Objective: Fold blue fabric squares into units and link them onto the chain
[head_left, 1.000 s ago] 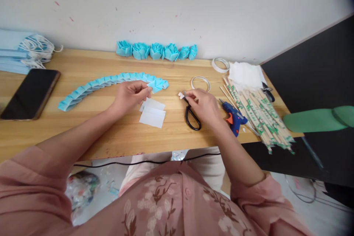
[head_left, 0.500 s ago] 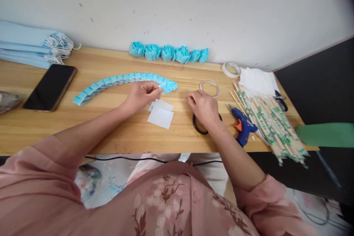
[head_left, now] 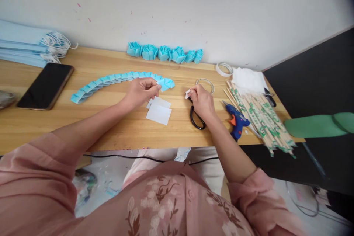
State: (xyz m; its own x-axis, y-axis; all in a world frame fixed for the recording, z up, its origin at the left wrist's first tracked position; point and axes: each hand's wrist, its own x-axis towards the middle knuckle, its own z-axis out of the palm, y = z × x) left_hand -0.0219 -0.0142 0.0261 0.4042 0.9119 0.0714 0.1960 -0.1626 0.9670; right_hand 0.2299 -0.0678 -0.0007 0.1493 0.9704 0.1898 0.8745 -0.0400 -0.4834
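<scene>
My left hand (head_left: 142,90) is closed, pinching a folded light blue piece (head_left: 166,84) between thumb and forefinger. That piece lies at the right end of a curved row of folded blue pieces (head_left: 110,79); whether the two are joined, I cannot tell. Below it, white paper squares (head_left: 159,113) lie overlapping on the wooden table. My right hand (head_left: 202,100), also closed, pinches a small white scrap (head_left: 188,94). Under this hand are scissors with black handles (head_left: 197,118), partly hidden by it.
Several blue folded flowers (head_left: 165,53) line the wall. Right are tape rolls (head_left: 224,69), a blue glue gun (head_left: 236,118), wrapped chopsticks (head_left: 264,121), white sheets (head_left: 249,80) and a green bottle (head_left: 309,125). Left are a phone (head_left: 45,85) and face masks (head_left: 22,46).
A white scrap now shows at my right fingertips, and more of the scissors is visible below. My left hand keeps its pinch on the blue piece. The whole view has shifted slightly.
</scene>
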